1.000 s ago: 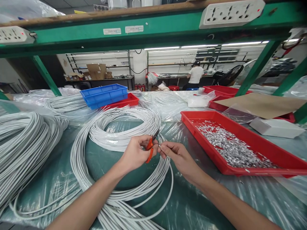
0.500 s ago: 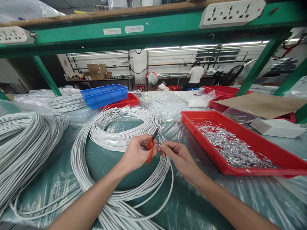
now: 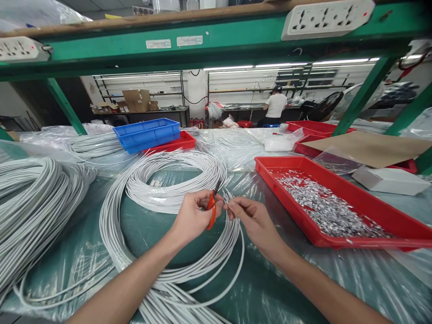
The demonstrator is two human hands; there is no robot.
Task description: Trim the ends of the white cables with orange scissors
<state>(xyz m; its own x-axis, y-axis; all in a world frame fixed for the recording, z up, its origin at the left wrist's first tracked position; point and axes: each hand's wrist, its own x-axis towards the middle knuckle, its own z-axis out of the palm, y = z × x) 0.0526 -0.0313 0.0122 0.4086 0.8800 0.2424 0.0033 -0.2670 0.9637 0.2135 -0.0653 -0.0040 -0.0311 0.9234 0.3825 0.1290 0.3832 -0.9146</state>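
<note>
My left hand (image 3: 197,213) is closed on orange-handled scissors (image 3: 211,204), whose dark blades point up and away. Its fingertips meet those of my right hand (image 3: 251,218) over the right side of a coil of white cables (image 3: 111,216). My right hand is pinched at what looks like a cable end, mostly hidden by the fingers. A second ring of white cable (image 3: 175,198) lies behind the hands, overlapping the first coil. Loose cable strands run below my wrists toward the front edge.
A red tray (image 3: 286,211) of small silvery pieces is on the right, near a white box (image 3: 391,180). More cable (image 3: 37,211) is bundled at left. Blue trays (image 3: 146,135) stand behind. A green beam (image 3: 236,42) crosses above. A person (image 3: 276,105) sits far back.
The fingertips of my right hand have shifted slightly at the pinch. The scissors in my left hand have tilted a little. Everything else appears unmoved.
</note>
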